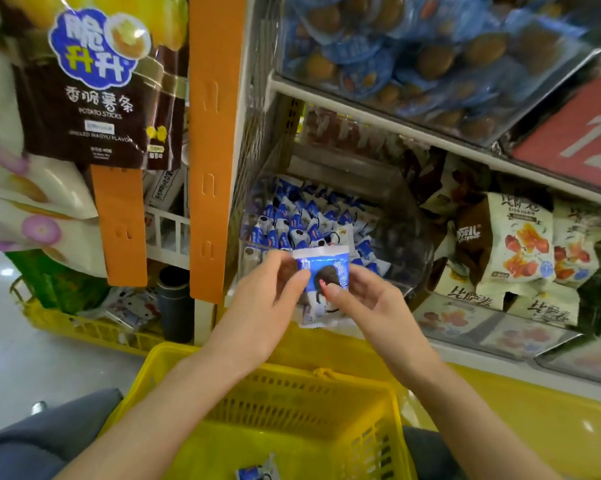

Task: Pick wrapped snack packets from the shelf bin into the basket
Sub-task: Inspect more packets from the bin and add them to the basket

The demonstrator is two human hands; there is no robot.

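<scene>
Left hand (269,299) and right hand (368,303) meet, fingers pinched.

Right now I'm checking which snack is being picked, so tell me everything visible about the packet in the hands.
The packet is a small glossy plastic wrapper, blue and white, printed with a dark round cookie. It is held upright in front of the clear bin of similar packets, above the yellow basket. The left hand pinches its left edge; the right hand presses its lower front.

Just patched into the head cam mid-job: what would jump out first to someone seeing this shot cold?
Centre frame, both hands, left hand and right hand, pinch one blue-and-white packet just in front of the bin heaped with the same packets. Below gapes the yellow basket, with one packet already at its bottom. Upper left hangs a big brown potato sticks bag.
</scene>
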